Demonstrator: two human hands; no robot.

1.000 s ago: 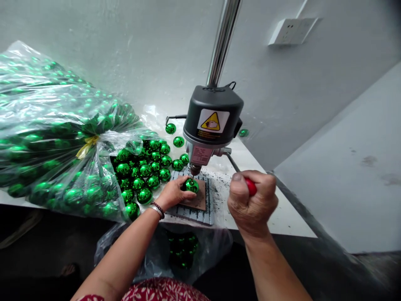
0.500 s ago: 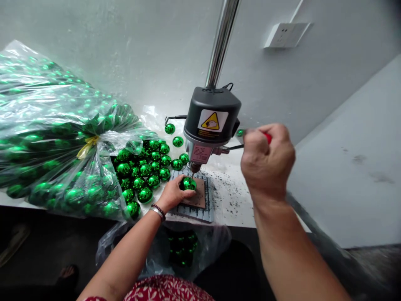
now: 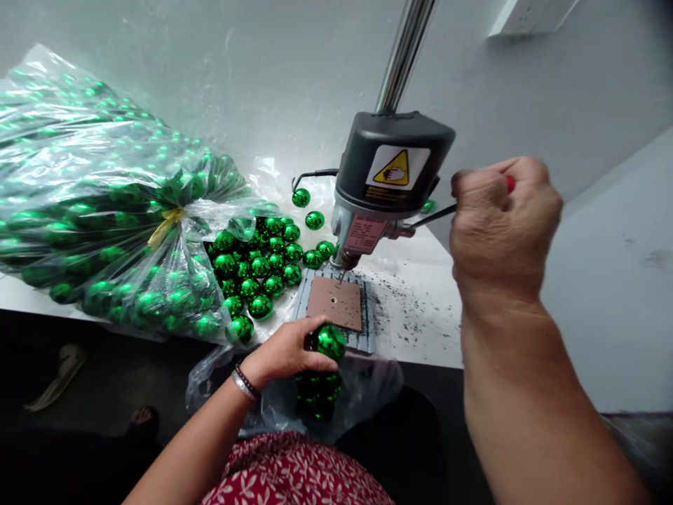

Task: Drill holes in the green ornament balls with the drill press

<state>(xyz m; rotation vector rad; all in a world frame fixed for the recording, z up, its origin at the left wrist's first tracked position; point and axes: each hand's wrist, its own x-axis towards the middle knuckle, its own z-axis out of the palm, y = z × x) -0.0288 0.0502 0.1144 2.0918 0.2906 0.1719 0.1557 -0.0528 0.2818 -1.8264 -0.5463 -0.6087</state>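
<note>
Between the thumb and fingers of my left hand (image 3: 294, 351) is a shiny green ball (image 3: 331, 341), over the table's front edge and above an open plastic bag (image 3: 368, 382) with more green balls inside. My right hand (image 3: 502, 224) is wrapped round the lever handle (image 3: 510, 184) of a black drill press (image 3: 394, 165), a bit of red showing at the fist. Under the drill bit (image 3: 342, 275) lies a brown square board (image 3: 336, 303) with a small hole, on a grey base (image 3: 368, 340). No ball is on the board.
A big clear bag (image 3: 105, 210) of green balls, tied with yellow, lies at the left. Loose green balls (image 3: 260, 266) spill beside it. Dark shavings dot the white table (image 3: 431, 315). A metal column (image 3: 404, 56) rises behind the drill; a socket (image 3: 531, 14) is on the wall.
My left hand has drawn the ball off the board toward me, past the table's front edge. The drill bit now shows clear above the board. My right hand stays on the lever, and the view has shifted.
</note>
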